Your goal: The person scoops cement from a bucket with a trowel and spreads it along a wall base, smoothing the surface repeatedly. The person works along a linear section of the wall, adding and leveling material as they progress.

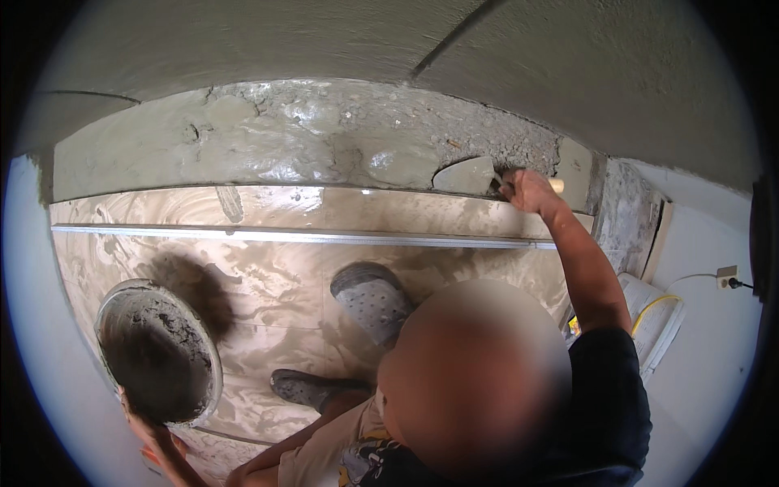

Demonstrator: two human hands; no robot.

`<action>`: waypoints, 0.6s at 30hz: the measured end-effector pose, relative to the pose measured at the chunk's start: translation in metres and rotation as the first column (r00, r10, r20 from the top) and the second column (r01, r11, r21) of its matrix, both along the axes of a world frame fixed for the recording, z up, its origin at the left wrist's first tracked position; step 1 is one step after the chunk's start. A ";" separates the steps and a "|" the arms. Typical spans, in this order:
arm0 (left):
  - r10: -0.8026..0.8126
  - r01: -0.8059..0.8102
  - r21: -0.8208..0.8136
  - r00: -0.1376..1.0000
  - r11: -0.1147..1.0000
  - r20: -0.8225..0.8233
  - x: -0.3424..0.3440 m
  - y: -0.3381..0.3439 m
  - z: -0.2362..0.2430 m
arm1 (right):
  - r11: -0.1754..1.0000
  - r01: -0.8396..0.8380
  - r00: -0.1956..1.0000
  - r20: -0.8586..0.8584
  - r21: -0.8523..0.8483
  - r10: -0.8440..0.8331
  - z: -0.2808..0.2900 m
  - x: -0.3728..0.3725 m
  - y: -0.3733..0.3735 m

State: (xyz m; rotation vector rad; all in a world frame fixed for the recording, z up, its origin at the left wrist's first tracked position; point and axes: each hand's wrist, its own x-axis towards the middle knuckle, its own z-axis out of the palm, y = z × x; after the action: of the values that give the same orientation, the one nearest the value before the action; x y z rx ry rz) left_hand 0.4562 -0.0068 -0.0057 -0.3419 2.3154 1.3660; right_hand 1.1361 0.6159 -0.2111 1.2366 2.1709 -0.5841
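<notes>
My right hand [531, 192] is closed round the handle of a pointed trowel [466, 174]. Its blade lies on wet grey mortar [268, 138], spread in a long ledge at the foot of the wall. Left of the blade the mortar is smooth and shiny, while behind it and to the right the surface is rough and crumbly. At lower left my left hand [148, 428] grips the near rim of a round basin [214, 365], which appears tilted. Dark mortar coats the basin's inside. The fingers under its rim are partly hidden.
A long metal straightedge [324, 238] lies across the mortar-smeared tile floor [268, 280], parallel to the ledge. Grey plastered wall [308, 40] rises behind. At right are a white bucket [653, 312] and a wall socket [727, 277] with a plugged-in cable. My clogs [369, 300] stand on the tiles.
</notes>
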 end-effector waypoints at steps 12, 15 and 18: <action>-0.060 0.051 -0.088 0.993 0.995 -0.106 0.010 0.009 -0.001 | 0.995 -0.099 0.971 -0.221 -0.011 0.094 0.038 -0.107 -0.001; -0.004 -0.012 -0.123 0.992 0.992 -0.126 0.020 0.035 0.003 | 0.989 -0.142 0.966 -0.214 0.032 0.146 0.044 -0.160 -0.023; 0.022 -0.043 -0.156 0.991 0.987 -0.136 0.020 0.029 0.004 | 0.987 -0.159 0.976 -0.153 0.004 0.158 0.056 -0.185 -0.027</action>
State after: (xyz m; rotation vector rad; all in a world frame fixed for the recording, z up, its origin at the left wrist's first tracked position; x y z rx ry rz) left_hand 0.4765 0.0225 -0.0016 -0.3477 2.5477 1.2566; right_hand 0.9508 0.5885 -0.1550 1.0312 2.3655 -0.6387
